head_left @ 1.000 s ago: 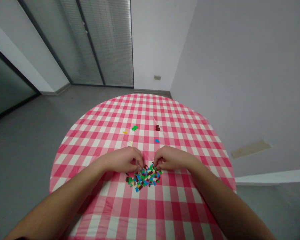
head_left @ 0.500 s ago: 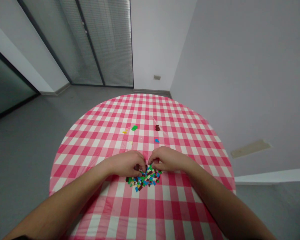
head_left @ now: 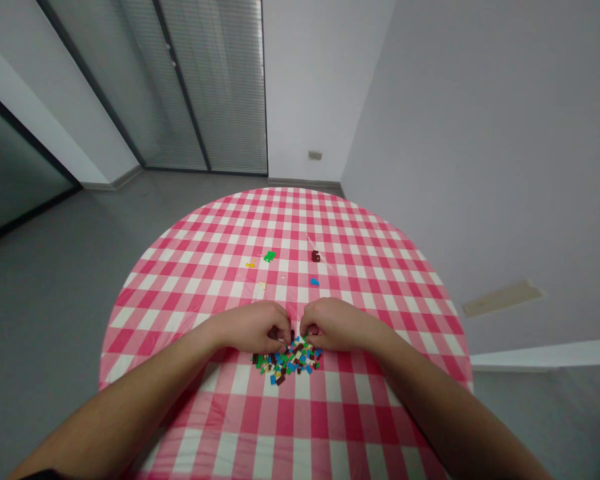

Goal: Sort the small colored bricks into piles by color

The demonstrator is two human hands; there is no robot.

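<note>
A heap of small building bricks (head_left: 293, 361) in blue, green, brown, white and yellow lies on the checked cloth, partly covered by both hands. My left hand (head_left: 260, 327) rests at the heap's left and upper side, its fingers curled and pressed towards the thumb. Over the upper right edge of the heap, my right hand (head_left: 333, 325) is bent down with thumb and fingers closed among the bricks. Whatever either set of fingertips pinches is too small and shaded to make out. The two hands are a short way apart.
Farther back on the round table (head_left: 195, 400) lie a green brick group (head_left: 270, 256), a dark brown one (head_left: 315, 256), a blue piece (head_left: 315, 282), a yellow piece (head_left: 251, 265) and a pale piece (head_left: 263, 285). Glass partitions and walls stand beyond.
My right hand has shifted slightly down and to the right, and its fingers have curled in more. My left hand has barely moved.
</note>
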